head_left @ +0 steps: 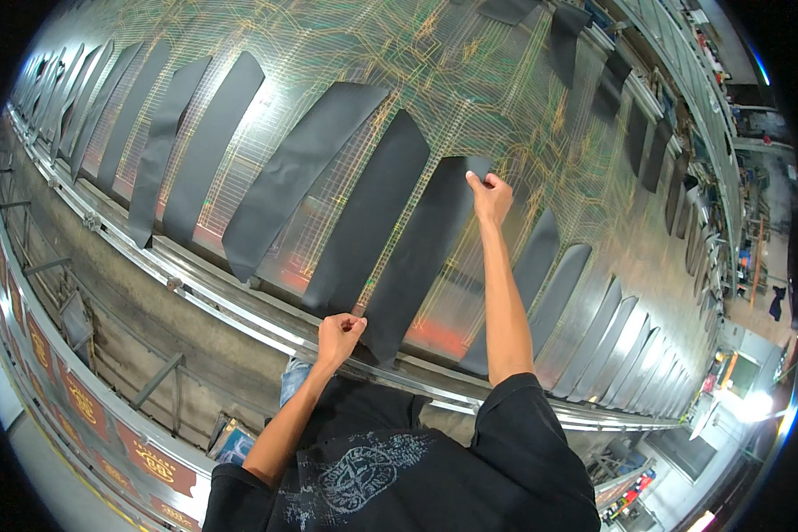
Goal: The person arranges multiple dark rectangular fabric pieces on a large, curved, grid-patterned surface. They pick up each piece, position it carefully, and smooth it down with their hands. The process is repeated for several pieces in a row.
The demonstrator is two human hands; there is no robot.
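A long dark grey fabric panel [426, 248] lies across the table in front of me, its far end slightly lifted. My right hand [493, 197] pinches that panel's far right corner between thumb and fingers. At the near end, my left hand [340, 339] is closed in a pinch at the panel's left edge, just over the table's rim. Directly left lies a second dark panel [372, 204] with a pointed far end, apart from both hands. On my right, another grey panel [534, 266] is partly covered by my forearm.
The long table [496, 124] bears a dense pattern of yellow, green and red lines. Rows of similar panels [217, 146] stretch along its near edge, with more panels [612, 84] along the far edge. A metal rail [239, 328] runs along the near side, beside a second table [106, 426].
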